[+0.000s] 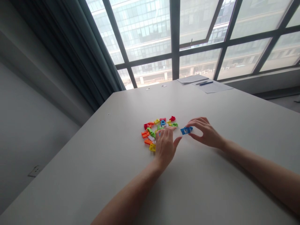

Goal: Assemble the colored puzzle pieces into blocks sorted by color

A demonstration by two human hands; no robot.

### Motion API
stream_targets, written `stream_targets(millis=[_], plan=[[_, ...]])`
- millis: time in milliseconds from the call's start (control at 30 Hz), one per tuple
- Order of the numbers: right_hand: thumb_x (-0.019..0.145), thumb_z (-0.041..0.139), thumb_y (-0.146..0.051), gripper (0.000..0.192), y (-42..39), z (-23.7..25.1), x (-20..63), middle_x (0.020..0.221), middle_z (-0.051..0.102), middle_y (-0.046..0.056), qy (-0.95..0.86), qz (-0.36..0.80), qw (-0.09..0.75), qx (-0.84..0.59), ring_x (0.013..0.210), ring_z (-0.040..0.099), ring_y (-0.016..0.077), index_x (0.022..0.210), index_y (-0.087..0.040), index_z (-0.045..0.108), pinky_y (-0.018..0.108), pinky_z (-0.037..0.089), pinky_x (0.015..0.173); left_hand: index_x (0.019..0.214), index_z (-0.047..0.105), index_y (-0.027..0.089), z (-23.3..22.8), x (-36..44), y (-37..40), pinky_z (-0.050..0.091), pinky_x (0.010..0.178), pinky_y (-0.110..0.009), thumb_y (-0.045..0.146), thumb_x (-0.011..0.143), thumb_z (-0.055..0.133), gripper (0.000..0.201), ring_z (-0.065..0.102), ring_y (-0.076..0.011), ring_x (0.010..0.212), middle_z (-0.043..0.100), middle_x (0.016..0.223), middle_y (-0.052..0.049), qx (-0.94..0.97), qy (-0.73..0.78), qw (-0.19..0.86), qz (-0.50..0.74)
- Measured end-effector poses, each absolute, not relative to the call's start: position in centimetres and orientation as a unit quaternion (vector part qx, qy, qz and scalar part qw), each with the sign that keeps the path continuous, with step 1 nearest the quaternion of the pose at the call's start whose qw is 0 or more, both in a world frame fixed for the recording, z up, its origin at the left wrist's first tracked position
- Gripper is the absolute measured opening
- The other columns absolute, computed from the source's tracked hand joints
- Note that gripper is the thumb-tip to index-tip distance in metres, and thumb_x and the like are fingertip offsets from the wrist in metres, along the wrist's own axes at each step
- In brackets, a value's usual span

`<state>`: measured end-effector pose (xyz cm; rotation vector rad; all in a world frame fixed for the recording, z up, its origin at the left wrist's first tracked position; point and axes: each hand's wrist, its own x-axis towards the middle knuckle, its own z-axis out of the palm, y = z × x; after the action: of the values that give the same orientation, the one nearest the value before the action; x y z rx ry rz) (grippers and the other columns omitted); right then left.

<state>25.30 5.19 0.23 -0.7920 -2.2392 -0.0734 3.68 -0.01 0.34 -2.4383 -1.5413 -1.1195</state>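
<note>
Between the thumb and fingers of my right hand [206, 132] is a small blue plastic toy piece [186, 130], held by its right end. My left hand [165, 145] is over the right side of a pile of small colourful plastic pieces, its thumb apart from the fingers. Part of the pile is hidden beneath it. Orange pieces [145, 134], a yellow piece [152, 147], a green piece [174, 124] and a red piece [172, 118] show around that hand. The left fingertips do not touch the blue piece.
The pile lies on a broad white table [112, 162]. At the far edge are paper sheets [220, 87] with a blue pen [206, 83] on them. Windows stand behind the table, and a dark curtain [93, 62] hangs at the left.
</note>
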Motion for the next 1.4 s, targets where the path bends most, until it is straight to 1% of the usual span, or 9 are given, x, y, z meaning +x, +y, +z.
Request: stream_targets(millis=[133, 267, 367, 500, 700, 967, 1133, 1300, 1400], plan=[[0.084, 0.059, -0.026, 0.017, 6.1, 0.0, 26.4, 0.11, 0.066, 0.007, -0.889, -0.001, 0.312, -0.335, 0.106, 0.059, 0.0246, 0.101, -0.026, 0.058, 0.042, 0.04, 0.092, 0.11, 0.053, 0.023, 0.5, 3.6, -0.1, 0.037, 0.1, -0.043, 0.025, 0.095, 0.051, 0.016, 0.056, -0.022, 0.11, 0.063, 0.116, -0.004, -0.786, -0.507, 0.013, -0.352], [0.079, 0.061, -0.025, 0.02, 6.3, -0.4, 26.9, 0.119, 0.062, 0.008, -0.894, 0.009, 0.276, -0.353, 0.111, 0.056, 0.0269, 0.098, -0.026, 0.059, 0.045, 0.04, 0.094, 0.108, 0.054, 0.024, 0.4, 3.6, -0.1, 0.036, 0.101, -0.042, 0.022, 0.095, 0.048, 0.014, 0.055, -0.0219, 0.11, 0.063, 0.116, -0.004, -0.788, -0.507, 0.011, -0.349], [0.078, 0.061, -0.025, 0.025, 6.4, -0.7, 27.0, 0.124, 0.06, 0.01, -0.887, 0.02, 0.273, -0.372, 0.114, 0.055, 0.0281, 0.103, -0.025, 0.057, 0.047, 0.04, 0.094, 0.108, 0.054, 0.024, 0.4, 3.7, -0.1, 0.036, 0.101, -0.042, 0.021, 0.094, 0.049, 0.015, 0.055, -0.0222, 0.111, 0.063, 0.115, -0.004, -0.789, -0.502, 0.015, -0.353], [0.082, 0.061, -0.032, 0.033, 6.5, -0.9, 26.8, 0.129, 0.058, 0.012, -0.89, 0.039, 0.261, -0.372, 0.117, 0.055, 0.0283, 0.113, -0.025, 0.054, 0.047, 0.039, 0.096, 0.107, 0.054, 0.023, 0.5, 3.8, -0.2, 0.037, 0.099, -0.042, 0.02, 0.093, 0.05, 0.015, 0.056, -0.0228, 0.109, 0.064, 0.113, -0.004, -0.794, -0.495, 0.017, -0.351], [0.088, 0.054, -0.03, 0.029, 6.7, -1.2, 26.8, 0.12, 0.065, 0.009, -0.889, 0.051, 0.265, -0.371, 0.113, 0.06, 0.0246, 0.117, -0.025, 0.052, 0.045, 0.039, 0.099, 0.106, 0.054, 0.023, 0.6, 3.8, -0.2, 0.037, 0.099, -0.042, 0.018, 0.091, 0.052, 0.016, 0.056, -0.0227, 0.107, 0.064, 0.11, -0.004, -0.796, -0.493, 0.022, -0.352], [0.089, 0.053, -0.031, 0.027, 6.4, -1.0, 26.5, 0.116, 0.068, 0.009, -0.889, 0.05, 0.271, -0.366, 0.11, 0.062, 0.0243, 0.116, -0.025, 0.056, 0.043, 0.041, 0.096, 0.108, 0.053, 0.024, 0.5, 3.8, -0.2, 0.037, 0.1, -0.043, 0.016, 0.09, 0.052, 0.019, 0.055, -0.023, 0.109, 0.064, 0.112, -0.004, -0.802, -0.49, 0.021, -0.342], [0.088, 0.054, -0.031, 0.026, 6.4, -1.0, 26.5, 0.113, 0.068, 0.009, -0.887, 0.04, 0.274, -0.37, 0.106, 0.063, 0.0244, 0.113, -0.025, 0.059, 0.043, 0.043, 0.094, 0.109, 0.055, 0.023, 2.2, 3.4, 0.4, 0.039, 0.099, -0.044, 0.016, 0.089, 0.053, 0.021, 0.056, -0.0241, 0.11, 0.063, 0.114, -0.006, -0.789, -0.523, 0.024, -0.322], [0.087, 0.055, -0.031, 0.026, 6.3, -1.1, 26.1, 0.111, 0.069, 0.009, -0.878, 0.019, 0.272, -0.394, 0.103, 0.063, 0.0252, 0.111, -0.024, 0.06, 0.044, 0.042, 0.093, 0.105, 0.06, 0.02, 4.8, -0.5, 2.7, 0.045, 0.094, -0.041, 0.021, 0.089, 0.052, 0.018, 0.058, -0.026, 0.11, 0.063, 0.115, -0.01, -0.757, -0.609, -0.047, -0.231], [0.087, 0.055, -0.03, 0.027, 6.1, -1.1, 25.7, 0.111, 0.068, 0.01, -0.87, 0.013, 0.272, -0.41, 0.103, 0.062, 0.026, 0.113, -0.024, 0.059, 0.046, 0.042, 0.093, 0.106, 0.062, 0.02, 5.7, -4.2, 3.9, 0.047, 0.093, -0.037, 0.022, 0.089, 0.05, 0.022, 0.06, -0.0244, 0.107, 0.063, 0.114, -0.01, -0.757, -0.625, -0.098, -0.164]])
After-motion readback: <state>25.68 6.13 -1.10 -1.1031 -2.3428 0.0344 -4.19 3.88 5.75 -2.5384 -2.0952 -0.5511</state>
